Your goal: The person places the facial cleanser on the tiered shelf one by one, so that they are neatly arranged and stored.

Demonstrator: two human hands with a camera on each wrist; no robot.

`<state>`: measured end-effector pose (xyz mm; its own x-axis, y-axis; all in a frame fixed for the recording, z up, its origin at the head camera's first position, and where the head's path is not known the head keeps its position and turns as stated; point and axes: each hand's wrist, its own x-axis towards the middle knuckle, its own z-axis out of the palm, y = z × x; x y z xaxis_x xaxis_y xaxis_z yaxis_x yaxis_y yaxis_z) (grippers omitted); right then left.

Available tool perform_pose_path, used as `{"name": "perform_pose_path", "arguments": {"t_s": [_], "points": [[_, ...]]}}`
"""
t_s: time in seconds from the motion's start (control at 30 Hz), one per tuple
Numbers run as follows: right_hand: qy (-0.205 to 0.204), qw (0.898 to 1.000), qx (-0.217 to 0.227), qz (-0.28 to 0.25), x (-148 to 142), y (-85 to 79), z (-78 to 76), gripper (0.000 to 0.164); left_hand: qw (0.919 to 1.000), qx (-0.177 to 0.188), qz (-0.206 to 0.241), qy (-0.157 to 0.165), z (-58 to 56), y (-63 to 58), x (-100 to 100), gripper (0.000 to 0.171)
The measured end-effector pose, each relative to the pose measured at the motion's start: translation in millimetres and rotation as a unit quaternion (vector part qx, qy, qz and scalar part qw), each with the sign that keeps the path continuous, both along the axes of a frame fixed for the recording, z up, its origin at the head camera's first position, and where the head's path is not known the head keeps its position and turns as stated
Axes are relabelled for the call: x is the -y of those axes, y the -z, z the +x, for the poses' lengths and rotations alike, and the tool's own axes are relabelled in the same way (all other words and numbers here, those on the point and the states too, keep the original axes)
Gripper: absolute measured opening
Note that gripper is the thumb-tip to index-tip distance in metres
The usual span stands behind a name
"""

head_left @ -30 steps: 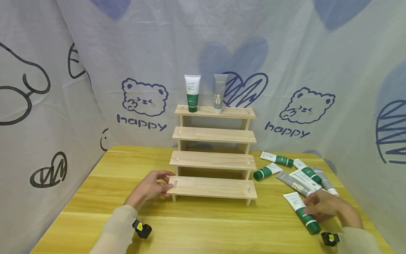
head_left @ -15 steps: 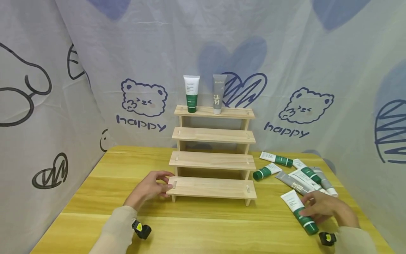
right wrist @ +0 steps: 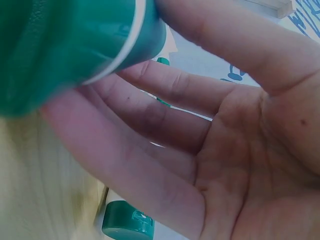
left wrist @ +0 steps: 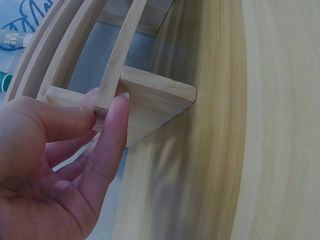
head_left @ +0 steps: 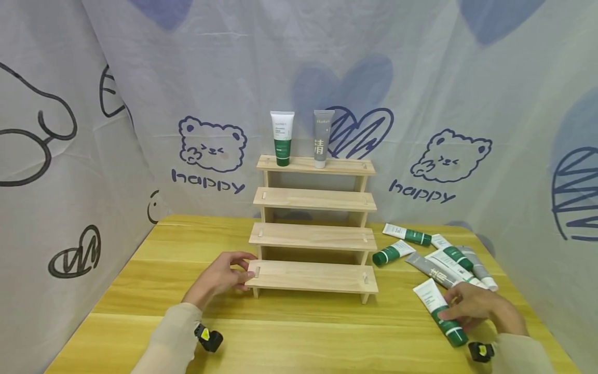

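In the head view a four-step wooden display rack [head_left: 310, 275] stands mid-table. My left hand [head_left: 221, 278] pinches the left end of its lowest board [left wrist: 117, 65] between thumb and fingers, as the left wrist view confirms. At the right, my right hand [head_left: 476, 304] grips a white and green squeeze tube [head_left: 432, 296] between thumb and fingers, its green cap end toward me. Up close in the right wrist view, the tube's green part [right wrist: 90, 45] lies against the fingers. On the top step stand a white-green tube [head_left: 282, 137] and a grey tube [head_left: 322, 137], both upright.
Several more tubes lie loosely at the table's right, among them a grey tube [head_left: 432, 270] beside my right hand and a white-green tube [head_left: 393, 252] near the rack. A printed cloth [head_left: 215, 78] hangs behind and at the sides of the wooden table [head_left: 280, 343].
My right hand and the white-green tube in it have shifted slightly left, mostly in the first half second. My left hand keeps its hold on the rack's lowest board.
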<state>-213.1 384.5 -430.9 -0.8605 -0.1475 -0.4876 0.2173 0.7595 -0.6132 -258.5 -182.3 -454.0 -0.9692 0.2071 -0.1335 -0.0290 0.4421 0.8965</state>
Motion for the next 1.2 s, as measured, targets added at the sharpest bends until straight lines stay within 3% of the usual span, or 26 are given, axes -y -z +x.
{"name": "perform_pose_path", "arguments": {"t_s": [0.4,0.9,1.2], "points": [[-0.019,1.0,-0.003,-0.006,0,-0.4,-0.8,0.035,1.0,-0.001,-0.008,0.0,-0.7,-0.6,1,0.039],[-0.027,0.999,-0.004,-0.024,2,-7.6,-5.0,0.051,1.0,0.003,-0.004,-0.001,-0.2,-0.4,0,0.038],[-0.03,0.999,-0.019,-0.022,7,-11.3,-3.4,0.041,1.0,0.004,-0.001,0.002,0.2,-1.5,1,0.039]]}}
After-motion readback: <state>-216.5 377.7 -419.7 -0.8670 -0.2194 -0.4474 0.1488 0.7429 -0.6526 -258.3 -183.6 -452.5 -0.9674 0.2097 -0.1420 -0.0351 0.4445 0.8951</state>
